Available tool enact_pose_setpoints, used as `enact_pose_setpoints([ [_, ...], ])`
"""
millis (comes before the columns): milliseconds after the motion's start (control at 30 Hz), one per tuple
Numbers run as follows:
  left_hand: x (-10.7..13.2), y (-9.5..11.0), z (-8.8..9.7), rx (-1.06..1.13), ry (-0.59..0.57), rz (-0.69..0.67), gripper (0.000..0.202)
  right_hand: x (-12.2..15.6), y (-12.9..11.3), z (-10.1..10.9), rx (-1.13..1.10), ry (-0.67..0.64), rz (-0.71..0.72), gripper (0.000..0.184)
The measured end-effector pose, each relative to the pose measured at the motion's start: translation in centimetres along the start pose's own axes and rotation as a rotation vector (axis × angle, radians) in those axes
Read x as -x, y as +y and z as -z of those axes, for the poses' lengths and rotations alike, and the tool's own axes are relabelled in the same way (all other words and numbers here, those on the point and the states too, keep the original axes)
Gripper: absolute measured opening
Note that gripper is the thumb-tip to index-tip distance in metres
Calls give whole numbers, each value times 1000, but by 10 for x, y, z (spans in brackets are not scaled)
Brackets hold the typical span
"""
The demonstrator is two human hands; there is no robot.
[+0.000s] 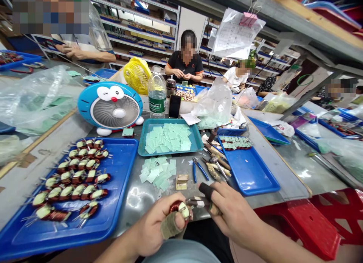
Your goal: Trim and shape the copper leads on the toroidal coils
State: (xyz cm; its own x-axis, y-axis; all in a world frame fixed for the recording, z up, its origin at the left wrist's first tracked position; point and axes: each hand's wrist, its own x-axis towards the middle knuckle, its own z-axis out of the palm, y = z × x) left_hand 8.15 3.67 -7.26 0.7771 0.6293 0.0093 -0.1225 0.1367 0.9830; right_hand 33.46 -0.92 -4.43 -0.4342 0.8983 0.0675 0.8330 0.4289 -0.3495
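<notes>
While the left hand grips a copper-wound toroid coil at lower middle, its thumb wrapped in a tan finger guard, the right hand curls in just beside it, with a dark cot on one finger; whether it closes on anything cannot be told. Both hands sit over a grey metal workbench. At lower left, a blue tray holds rows of similar coils. Toward the middle, a teal tray is heaped with pale green squares, more of which lie loose on the bench near blue-handled pliers. To the right is another blue tray. Farther up stand a round blue cartoon fan, a yellow fan, a water bottle and a phone. Steel shelves line the far wall at upper middle, and a person in a black shirt works at the bench below them. A red stool stands at lower right.
</notes>
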Motion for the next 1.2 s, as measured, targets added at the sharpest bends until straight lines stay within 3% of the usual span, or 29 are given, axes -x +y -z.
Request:
enact_pose_setpoints([
  [133, 1, 2, 7, -138, 41, -22, 63, 4, 3, -2, -58, 43, -34, 51],
  [400, 0, 8, 12, -550, 177, -129, 46, 4, -6, -10, -67, 73, -74, 43],
  [700, 1, 3, 10, -657, 155, -211, 46, 0, -12, -15, -2, 71, -36, 58],
  [900, 5, 4, 6, -675, 97, -224, 47, -8, -8, -8, 50, 18, 28, 41],
  [1000, 8, 0, 8, -681, 171, -252, 38, -9, -9, -7, 51, 11, 0, 44],
  [1100, 9, -6, 13, -698, 272, -282, 31, -3, -11, -13, -16, 85, -37, 60],
  [1200, 8, -9, 17, -718, 288, -277, 30, 6, -14, -23, -105, 159, -44, 65],
])
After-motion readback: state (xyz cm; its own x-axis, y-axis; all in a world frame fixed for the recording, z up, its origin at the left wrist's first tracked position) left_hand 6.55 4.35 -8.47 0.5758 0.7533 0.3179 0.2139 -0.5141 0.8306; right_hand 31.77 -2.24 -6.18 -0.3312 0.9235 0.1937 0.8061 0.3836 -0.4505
